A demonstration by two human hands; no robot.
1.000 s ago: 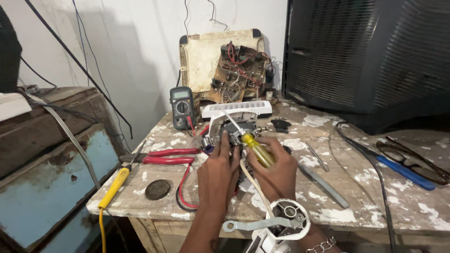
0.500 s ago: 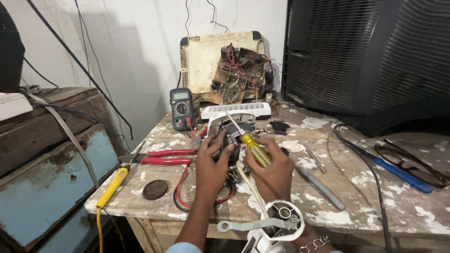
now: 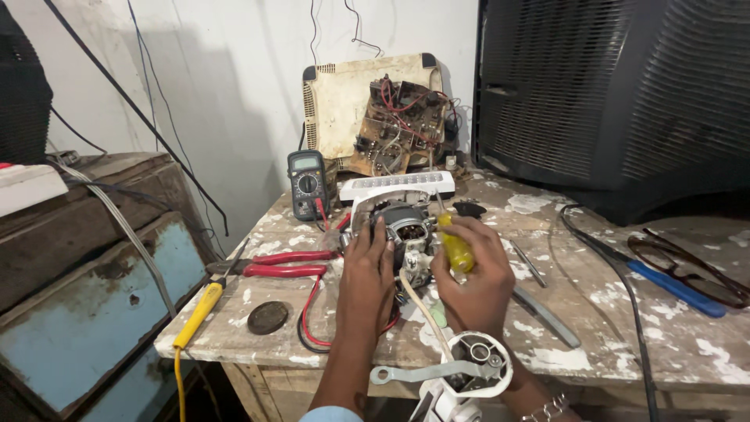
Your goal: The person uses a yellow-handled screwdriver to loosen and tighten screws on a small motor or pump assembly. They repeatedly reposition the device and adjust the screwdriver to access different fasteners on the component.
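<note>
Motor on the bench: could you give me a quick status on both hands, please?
Left hand steadying the motor. Right hand gripping a yellow screwdriver, tip at the motor top. Red pliers and meter lie beside it, nothing blocking.

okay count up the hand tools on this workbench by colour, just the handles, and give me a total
Yellow: 2, screwdriver in the right hand, soldering iron
Red: 1, pliers
Blue: 1, tool at the right
Total: 4
</note>
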